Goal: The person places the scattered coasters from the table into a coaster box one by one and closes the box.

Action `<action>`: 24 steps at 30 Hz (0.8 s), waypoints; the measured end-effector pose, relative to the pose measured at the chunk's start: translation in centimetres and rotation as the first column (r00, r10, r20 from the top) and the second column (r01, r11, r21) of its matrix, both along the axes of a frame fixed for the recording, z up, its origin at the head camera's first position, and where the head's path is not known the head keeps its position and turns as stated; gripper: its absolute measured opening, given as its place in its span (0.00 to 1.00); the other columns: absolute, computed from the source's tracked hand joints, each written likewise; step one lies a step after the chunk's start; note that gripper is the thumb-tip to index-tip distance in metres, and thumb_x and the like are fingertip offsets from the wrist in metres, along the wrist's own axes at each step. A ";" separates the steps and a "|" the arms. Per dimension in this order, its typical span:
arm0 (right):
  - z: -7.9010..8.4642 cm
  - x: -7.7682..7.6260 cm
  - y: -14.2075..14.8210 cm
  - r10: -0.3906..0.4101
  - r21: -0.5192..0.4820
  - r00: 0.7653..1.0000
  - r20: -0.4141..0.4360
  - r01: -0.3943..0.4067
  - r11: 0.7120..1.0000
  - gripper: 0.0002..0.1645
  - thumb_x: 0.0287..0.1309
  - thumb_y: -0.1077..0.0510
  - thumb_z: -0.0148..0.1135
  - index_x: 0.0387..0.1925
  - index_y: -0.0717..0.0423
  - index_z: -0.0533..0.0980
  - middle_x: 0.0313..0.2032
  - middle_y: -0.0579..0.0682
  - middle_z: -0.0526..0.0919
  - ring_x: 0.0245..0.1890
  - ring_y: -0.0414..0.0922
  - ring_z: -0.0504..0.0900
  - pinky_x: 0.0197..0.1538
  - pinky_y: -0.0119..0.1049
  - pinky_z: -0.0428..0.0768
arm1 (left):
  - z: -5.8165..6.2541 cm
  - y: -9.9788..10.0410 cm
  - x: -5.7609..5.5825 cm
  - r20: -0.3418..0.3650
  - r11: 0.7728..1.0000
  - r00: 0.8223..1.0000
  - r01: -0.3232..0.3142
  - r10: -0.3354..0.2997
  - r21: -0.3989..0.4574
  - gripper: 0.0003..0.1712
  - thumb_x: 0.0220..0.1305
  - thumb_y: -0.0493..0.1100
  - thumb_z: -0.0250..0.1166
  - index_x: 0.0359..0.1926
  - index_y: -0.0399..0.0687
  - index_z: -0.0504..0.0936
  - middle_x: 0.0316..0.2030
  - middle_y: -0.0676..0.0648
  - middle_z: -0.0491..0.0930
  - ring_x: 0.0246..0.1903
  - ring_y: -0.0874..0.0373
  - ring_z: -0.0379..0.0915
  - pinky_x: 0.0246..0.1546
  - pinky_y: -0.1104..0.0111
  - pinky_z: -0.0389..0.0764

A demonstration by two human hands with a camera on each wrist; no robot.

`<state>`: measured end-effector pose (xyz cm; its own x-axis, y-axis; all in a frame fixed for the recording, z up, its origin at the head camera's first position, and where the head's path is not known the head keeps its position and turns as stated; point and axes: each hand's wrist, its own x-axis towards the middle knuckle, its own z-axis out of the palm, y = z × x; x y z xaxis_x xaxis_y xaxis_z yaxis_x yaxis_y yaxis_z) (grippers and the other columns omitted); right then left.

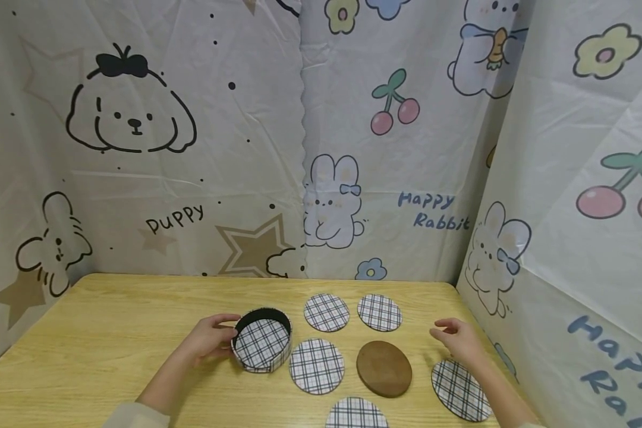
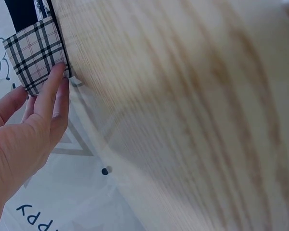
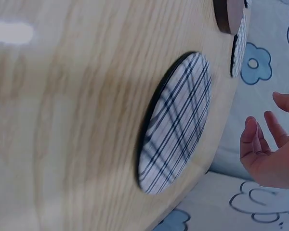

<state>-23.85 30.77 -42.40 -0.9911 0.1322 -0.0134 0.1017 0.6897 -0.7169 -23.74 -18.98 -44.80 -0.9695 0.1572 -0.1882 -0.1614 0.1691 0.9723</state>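
A round plaid coaster holder (image 1: 263, 340) with a black inside stands on the table, and a plaid coaster (image 1: 261, 343) shows within it. My left hand (image 1: 211, 339) is at its left side. In the left wrist view, extended fingertips rest on the holder's plaid wall (image 2: 36, 55), and the thumb tip lies near its rim. My right hand (image 1: 458, 342), empty with loosely bent fingers, hovers at the right. Nearest to it, a plaid coaster (image 1: 462, 390) lies flat under the wrist, partly covered by the forearm; the right wrist view shows that coaster (image 3: 176, 125) with a black edge.
Several more plaid coasters lie right of the holder: two at the back (image 1: 326, 312), one close beside it (image 1: 317, 366), one at the front (image 1: 356, 413). Among them is a brown round disc (image 1: 384, 368) with a thicker edge. Printed cloth (image 1: 246, 178) hangs behind the wooden table (image 1: 112, 333) and along its right side.
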 end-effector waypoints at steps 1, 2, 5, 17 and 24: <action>-0.1 0.1 0.4 0.001 -0.001 1.000 0.005 -0.001 1.000 0.28 0.60 0.53 0.58 0.55 0.70 0.70 0.45 0.66 0.76 0.37 0.49 0.76 0.31 0.35 0.75 | 0.0 0.0 0.0 0.001 1.000 1.000 -0.003 0.003 0.003 0.28 0.66 0.32 0.52 0.65 0.27 0.59 0.58 0.24 0.66 0.43 0.48 0.78 0.40 0.55 0.82; -0.2 0.1 0.8 0.000 0.004 1.000 0.012 0.000 1.000 0.28 0.60 0.53 0.58 0.55 0.70 0.70 0.45 0.66 0.76 0.38 0.49 0.76 0.32 0.35 0.74 | -0.1 0.0 -0.1 0.000 1.000 1.000 -0.001 0.001 0.002 0.28 0.66 0.32 0.52 0.65 0.27 0.58 0.57 0.24 0.66 0.43 0.49 0.78 0.40 0.56 0.82; -0.4 0.4 1.8 0.001 0.039 1.000 0.025 -0.002 0.999 0.28 0.59 0.53 0.59 0.54 0.70 0.71 0.44 0.66 0.77 0.39 0.51 0.77 0.33 0.36 0.74 | -0.2 0.0 -0.1 0.010 1.000 1.000 -0.016 0.016 0.006 0.28 0.65 0.32 0.52 0.64 0.27 0.60 0.57 0.24 0.67 0.42 0.50 0.78 0.40 0.57 0.82; -1.1 1.0 3.7 0.030 0.137 0.996 0.088 -0.042 0.990 0.27 0.57 0.52 0.61 0.50 0.69 0.73 0.47 0.69 0.75 0.47 0.59 0.74 0.44 0.50 0.75 | -0.3 0.0 0.0 0.009 1.000 1.000 -0.021 0.021 0.007 0.28 0.64 0.32 0.52 0.64 0.28 0.60 0.55 0.25 0.68 0.40 0.51 0.79 0.39 0.58 0.82; -1.9 1.1 4.5 0.058 0.178 0.991 0.118 -0.079 0.981 0.29 0.53 0.49 0.65 0.49 0.67 0.74 0.44 0.64 0.78 0.45 0.55 0.75 0.42 0.48 0.76 | -0.2 0.0 0.0 0.004 1.000 1.000 -0.006 0.006 0.016 0.28 0.64 0.32 0.53 0.64 0.26 0.59 0.55 0.24 0.69 0.41 0.50 0.79 0.40 0.57 0.82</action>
<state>-22.79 35.23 -44.30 -0.9915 0.0744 -0.1066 0.1220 0.8158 -0.5654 -23.73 -18.97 -45.02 -0.9697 0.1542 -0.1898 -0.1663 0.1529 0.9741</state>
